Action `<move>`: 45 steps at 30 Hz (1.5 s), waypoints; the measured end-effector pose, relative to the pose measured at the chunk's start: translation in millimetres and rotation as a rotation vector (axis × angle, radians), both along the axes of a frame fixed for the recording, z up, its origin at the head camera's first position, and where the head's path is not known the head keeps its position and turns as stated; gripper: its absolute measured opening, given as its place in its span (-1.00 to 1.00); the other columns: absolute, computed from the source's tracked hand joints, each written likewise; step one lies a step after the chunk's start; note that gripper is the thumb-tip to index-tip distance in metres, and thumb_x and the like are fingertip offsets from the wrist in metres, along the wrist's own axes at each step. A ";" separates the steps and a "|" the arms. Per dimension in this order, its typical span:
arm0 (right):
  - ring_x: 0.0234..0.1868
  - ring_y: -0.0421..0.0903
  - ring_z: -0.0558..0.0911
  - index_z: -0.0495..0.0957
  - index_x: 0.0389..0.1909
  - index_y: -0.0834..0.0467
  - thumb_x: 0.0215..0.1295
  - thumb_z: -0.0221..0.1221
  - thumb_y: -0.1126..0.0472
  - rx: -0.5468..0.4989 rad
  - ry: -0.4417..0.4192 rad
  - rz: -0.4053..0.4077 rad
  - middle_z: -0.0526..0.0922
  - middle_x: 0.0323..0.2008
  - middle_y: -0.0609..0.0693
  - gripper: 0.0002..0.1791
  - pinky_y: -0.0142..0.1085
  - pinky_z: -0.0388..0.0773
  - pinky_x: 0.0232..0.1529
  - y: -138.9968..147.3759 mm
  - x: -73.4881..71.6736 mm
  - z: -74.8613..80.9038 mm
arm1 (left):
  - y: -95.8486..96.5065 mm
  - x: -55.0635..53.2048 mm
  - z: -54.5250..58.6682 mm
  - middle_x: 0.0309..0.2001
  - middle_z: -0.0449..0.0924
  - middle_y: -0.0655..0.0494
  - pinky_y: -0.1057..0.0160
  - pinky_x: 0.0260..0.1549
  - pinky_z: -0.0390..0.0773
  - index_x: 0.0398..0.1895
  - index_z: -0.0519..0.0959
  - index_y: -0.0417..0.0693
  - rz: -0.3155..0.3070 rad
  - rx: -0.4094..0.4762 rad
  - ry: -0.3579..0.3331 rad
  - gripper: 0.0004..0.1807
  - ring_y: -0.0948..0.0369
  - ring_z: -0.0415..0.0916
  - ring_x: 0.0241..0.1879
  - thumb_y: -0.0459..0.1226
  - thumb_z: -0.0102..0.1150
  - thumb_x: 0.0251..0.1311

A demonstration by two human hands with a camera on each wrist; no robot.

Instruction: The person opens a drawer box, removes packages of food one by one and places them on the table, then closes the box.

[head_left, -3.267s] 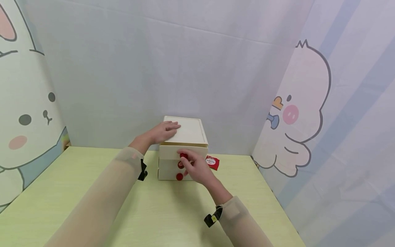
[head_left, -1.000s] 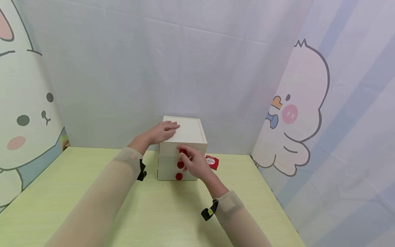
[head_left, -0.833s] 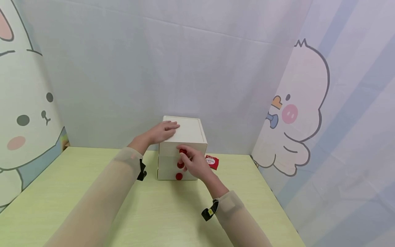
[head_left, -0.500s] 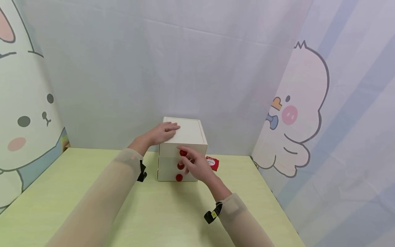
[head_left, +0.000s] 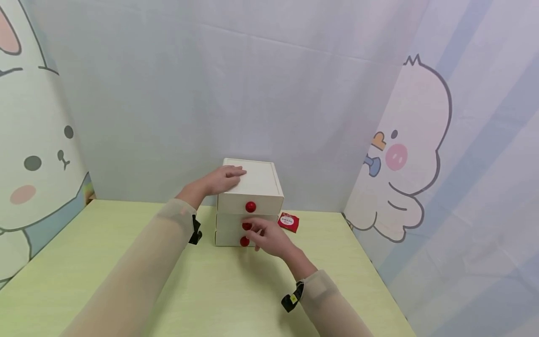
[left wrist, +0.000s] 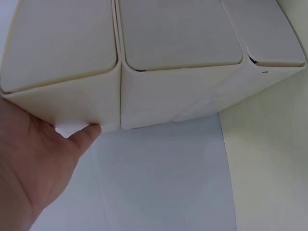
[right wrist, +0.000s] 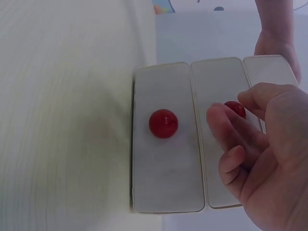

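A cream box of three stacked drawers [head_left: 269, 204], each with a round red knob, stands on the table with all its drawers pushed in. My left hand [head_left: 221, 180] rests on its top near the left edge, fingers extended. In the left wrist view the thumb [left wrist: 87, 136] presses against the box's side. My right hand [head_left: 269, 238] is at the middle drawer, with finger and thumb around its red knob [right wrist: 235, 109], partly hiding it. Above it the top knob [head_left: 250, 207] is uncovered, and the bottom knob [right wrist: 163, 123] shows fully in the right wrist view.
A small red packet [head_left: 289, 222] with a white label lies on the table just right of the box. Pale curtains [head_left: 168, 93] with cartoon animals surround the pale green-yellow table [head_left: 210, 299] at the back and sides.
The top drawer, slightly out at first, has gone fully in. My right hand has left the top knob and moved down to the middle one. My left hand stays on top.
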State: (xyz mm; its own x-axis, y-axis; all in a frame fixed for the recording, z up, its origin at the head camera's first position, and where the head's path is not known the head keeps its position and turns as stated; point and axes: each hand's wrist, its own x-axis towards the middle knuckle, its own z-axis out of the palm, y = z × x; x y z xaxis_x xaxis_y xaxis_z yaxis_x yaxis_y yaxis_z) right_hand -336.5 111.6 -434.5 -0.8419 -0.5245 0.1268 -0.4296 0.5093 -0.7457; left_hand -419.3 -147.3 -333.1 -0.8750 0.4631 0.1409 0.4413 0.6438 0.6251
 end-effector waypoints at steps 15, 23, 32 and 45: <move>-0.38 0.00 0.78 0.70 0.23 -0.08 0.58 0.31 0.11 -0.093 0.001 -0.123 0.76 -0.17 -0.01 -0.72 -0.23 0.72 -0.48 -14.9 -10.8 -19.8 | 2.3 -1.1 3.1 0.79 0.06 -0.07 -0.29 0.73 -0.02 0.72 0.33 0.01 0.018 -0.004 -0.017 -0.38 -0.17 -0.13 0.80 -0.14 -0.23 0.69; -0.37 -0.14 0.70 0.73 0.15 0.01 0.56 0.35 0.15 -0.080 0.071 -0.150 0.73 -0.25 -0.05 -0.77 -0.34 0.72 -0.36 -18.2 -6.4 -18.6 | 3.4 -1.6 0.6 0.79 0.06 -0.07 -0.29 0.73 -0.01 0.73 0.32 0.02 0.019 -0.012 -0.007 -0.37 -0.16 -0.12 0.80 -0.12 -0.26 0.68; -0.40 0.07 0.79 0.76 0.12 0.01 0.53 0.38 0.18 -0.072 0.068 -0.116 0.78 -0.29 -0.05 -0.78 -0.37 0.68 -0.38 -15.8 -0.5 -17.0 | 2.8 -1.6 -0.9 0.79 0.07 -0.10 -0.29 0.74 -0.05 0.72 0.31 -0.02 0.011 -0.012 0.012 -0.38 -0.17 -0.11 0.79 -0.13 -0.26 0.69; -0.53 -0.24 0.70 0.78 0.17 0.00 0.58 0.34 0.12 -0.050 0.116 -0.074 0.81 -0.25 -0.10 -0.75 -0.38 0.61 -0.44 -10.7 9.4 -17.1 | 2.6 -0.2 -2.2 0.80 0.04 -0.09 -0.29 0.74 -0.06 0.73 0.29 -0.03 0.009 0.002 0.010 -0.38 -0.16 -0.14 0.80 -0.13 -0.28 0.72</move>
State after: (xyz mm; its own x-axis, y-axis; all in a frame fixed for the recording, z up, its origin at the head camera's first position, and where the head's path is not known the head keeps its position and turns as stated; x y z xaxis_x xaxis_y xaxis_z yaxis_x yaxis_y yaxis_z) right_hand -327.0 100.9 -451.6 -0.8561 -0.4524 0.2500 -0.4773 0.5062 -0.7183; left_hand -419.6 -144.7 -335.3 -0.8777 0.4548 0.1509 0.4419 0.6465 0.6219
